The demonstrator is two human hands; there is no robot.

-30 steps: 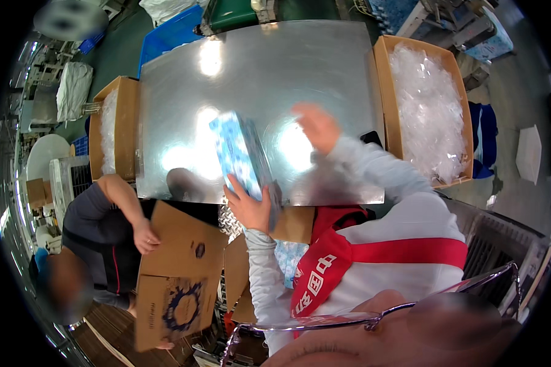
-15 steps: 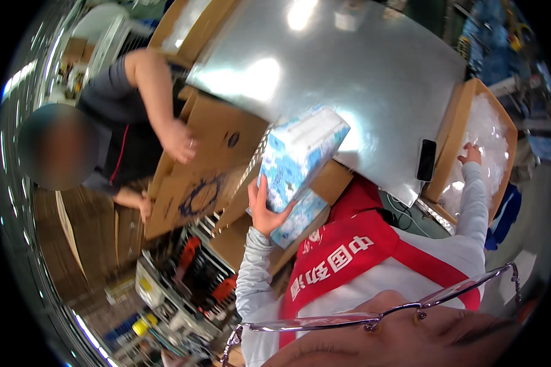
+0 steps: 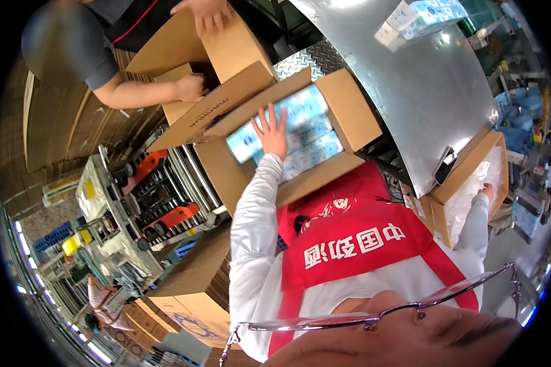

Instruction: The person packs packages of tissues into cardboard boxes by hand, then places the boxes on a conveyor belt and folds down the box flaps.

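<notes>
Spread flat, fingers fanned wide and holding nothing, my left grip [image 3: 271, 129] presses down on the blue-and-white wrapped packs [image 3: 300, 131] that fill the open cardboard box [image 3: 343, 110] at about twelve o'clock from my chest. The packs lie side by side inside the box, their tops level with its rim, and my palm rests on the ones toward the box's nine o'clock side. All the flaps of the box stand folded outward.

My right grip [image 3: 485, 192] is out at three o'clock, reaching into a second cardboard box [image 3: 456, 183] lined with clear plastic film. Only the knuckles and part of the fingers show above the film, so I cannot tell whether that grip is open or closed on anything. A dark phone [image 3: 445, 165] lies on the edge of the shiny metal surface [image 3: 422, 104] just beside this box, at its eleven o'clock.

Further along the surface, near one o'clock, another blue-and-white pack [image 3: 419, 15] rests by itself, well apart from both my grips.

At eleven o'clock another person's hands [image 3: 193, 88] work on a separate brown carton [image 3: 226, 55], one on its upper flap and one at its side, touching the carton next to my box. A roller conveyor with orange parts [image 3: 165, 196] runs at nine o'clock.
</notes>
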